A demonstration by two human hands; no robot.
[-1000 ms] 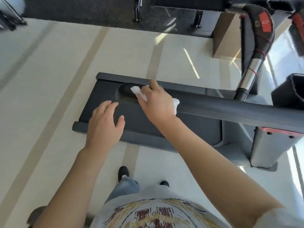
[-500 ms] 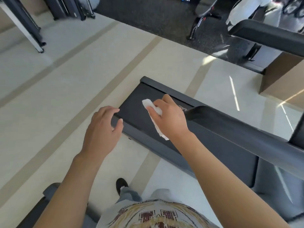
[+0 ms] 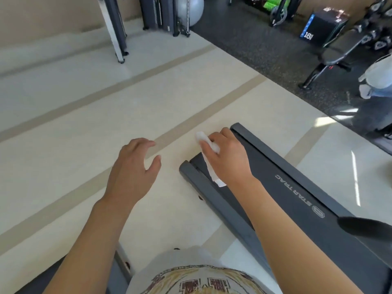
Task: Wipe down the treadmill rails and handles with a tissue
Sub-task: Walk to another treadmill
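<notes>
While the right hand [image 3: 228, 157] pinches the white tissue [image 3: 209, 154] over the treadmill's rear end, the near side rail [image 3: 214, 200] runs long-axis from there toward lower right, closer to that hand; left hand [image 3: 132, 172] hangs loose over the floor [image 3: 84, 134], grasping nothing.

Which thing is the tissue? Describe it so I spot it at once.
Find the dark treadmill deck marked STAR TRAC, running in from the right. At its far end the right hand hangs above it, gripping the tissue. It is the only white, crumpled strip there, trailing below the fingers against the black belt.
</notes>
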